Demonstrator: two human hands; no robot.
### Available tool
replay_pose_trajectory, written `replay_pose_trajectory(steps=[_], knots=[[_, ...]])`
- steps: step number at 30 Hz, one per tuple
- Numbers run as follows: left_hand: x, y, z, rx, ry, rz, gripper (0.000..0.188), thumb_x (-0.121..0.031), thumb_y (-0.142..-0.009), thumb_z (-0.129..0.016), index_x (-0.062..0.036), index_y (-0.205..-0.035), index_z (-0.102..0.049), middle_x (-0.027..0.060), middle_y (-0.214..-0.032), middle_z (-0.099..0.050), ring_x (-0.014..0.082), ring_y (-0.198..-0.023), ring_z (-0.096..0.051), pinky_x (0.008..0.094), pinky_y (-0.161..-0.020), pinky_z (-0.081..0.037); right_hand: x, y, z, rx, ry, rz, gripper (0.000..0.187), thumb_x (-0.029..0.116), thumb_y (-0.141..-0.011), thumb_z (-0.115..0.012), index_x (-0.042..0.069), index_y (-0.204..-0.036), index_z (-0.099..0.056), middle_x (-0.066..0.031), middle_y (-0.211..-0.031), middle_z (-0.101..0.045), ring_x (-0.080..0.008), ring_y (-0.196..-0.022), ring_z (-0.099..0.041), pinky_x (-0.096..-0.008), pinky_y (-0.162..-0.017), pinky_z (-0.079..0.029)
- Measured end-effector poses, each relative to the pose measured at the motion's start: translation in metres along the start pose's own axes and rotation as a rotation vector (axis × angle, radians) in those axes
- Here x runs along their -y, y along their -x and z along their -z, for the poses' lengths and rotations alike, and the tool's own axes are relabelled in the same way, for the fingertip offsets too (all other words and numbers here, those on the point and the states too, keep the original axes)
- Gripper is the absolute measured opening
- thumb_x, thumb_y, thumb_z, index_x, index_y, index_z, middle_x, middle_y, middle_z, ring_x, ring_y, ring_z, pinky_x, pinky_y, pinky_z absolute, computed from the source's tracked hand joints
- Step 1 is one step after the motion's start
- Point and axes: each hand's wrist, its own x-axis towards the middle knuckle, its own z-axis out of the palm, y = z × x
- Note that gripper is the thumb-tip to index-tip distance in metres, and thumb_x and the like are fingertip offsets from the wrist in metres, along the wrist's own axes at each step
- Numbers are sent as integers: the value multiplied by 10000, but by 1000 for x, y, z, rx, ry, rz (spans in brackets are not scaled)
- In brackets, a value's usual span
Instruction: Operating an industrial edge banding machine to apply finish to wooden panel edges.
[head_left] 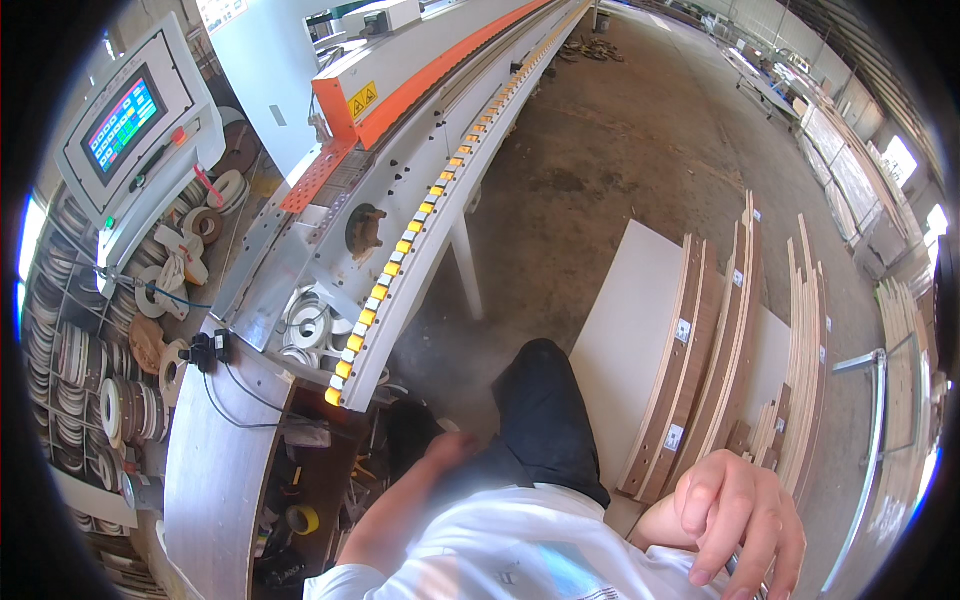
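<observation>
My left hand hangs low beside my dark trousers, close to the front end of the machine. Its fingers are blurred and partly lost against the dark cloth, so their pose does not show. Raised at the lower right, my right hand has its fingers loosely bent and apart, with nothing visible in them. Beyond it stand stacks of narrow wood-brown boards with small white labels. A wide white panel lies beside them.
At left, a long edge-banding machine has yellow and white rollers along its rail. Its control screen is lit. Rolls of edge banding fill a rack. A curved pale tabletop and a metal frame flank me.
</observation>
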Motion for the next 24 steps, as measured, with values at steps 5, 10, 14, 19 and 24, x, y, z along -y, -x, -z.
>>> replay_pose_trajectory(steps=[5,10,14,19,24], knots=[[-4,2,2,-17,-7,-4,338,-385,-983,-607,-186,-1220,-742,129,-1175,-747,333,-1099,-707,455,-946,-543,2,2,-5,-56,29,-12,238,251,-974,-754,353,-1189,-766,56,-1101,-789,-120,-834,-707,-260,-655,-401],[-7,3,7,6,5,5,336,-390,-979,-614,-184,-1209,-745,124,-1156,-752,327,-1087,-710,451,-941,-543,4,0,-4,-30,12,-15,259,246,-954,-782,357,-1188,-765,62,-1103,-788,-119,-837,-708,-262,-655,-399],[-1,1,3,4,25,3,335,-397,-977,-614,-179,-1197,-744,129,-1147,-751,330,-1076,-711,449,-933,-543,2,-2,-2,5,11,3,234,258,-975,-754,352,-1189,-766,56,-1101,-788,-122,-844,-709,-263,-662,-402],[0,0,2,-12,13,-35,396,-460,-968,-607,-178,-1218,-729,164,-1127,-747,387,-1054,-704,486,-913,-553,2,-3,-6,-20,20,15,215,280,-993,-728,346,-1194,-766,51,-1111,-786,-125,-850,-709,-262,-671,-405],[3,0,0,17,17,-21,398,-456,-964,-610,-182,-1229,-725,169,-1144,-743,387,-1066,-700,490,-919,-549,1,-3,-3,17,14,25,249,248,-978,-751,353,-1203,-761,53,-1114,-785,-127,-847,-709,-266,-675,-409]])
